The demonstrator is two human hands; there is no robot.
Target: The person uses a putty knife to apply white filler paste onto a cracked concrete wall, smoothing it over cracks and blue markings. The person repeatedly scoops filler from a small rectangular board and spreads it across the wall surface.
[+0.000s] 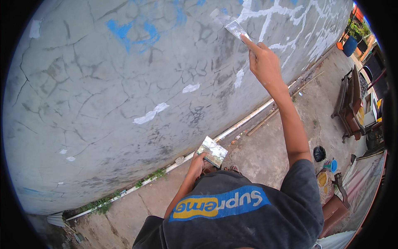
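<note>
My right hand (265,64) is raised at the upper middle, closed round a putty knife (235,29) with its forefinger stretched along the blade. The blade meets, or nearly meets, the cracked grey wall (99,83) beside a smear of white filler (222,17). Low in front of my body, my left hand (197,164) grips a flat, rectangular plastering board (213,151) smeared with white; its handle is mostly hidden. White filler lines (267,25) run along the cracks right of the knife, and separate white patches (151,114) lie lower on the wall.
A white pipe (244,120) follows the wall's foot, with a thin wooden strip (263,122) on the concrete floor beside it. To the right stand brown wooden furniture (352,103), a black bag (319,153) and a small blue bucket (331,165). A blue barrel (350,45) stands farther off.
</note>
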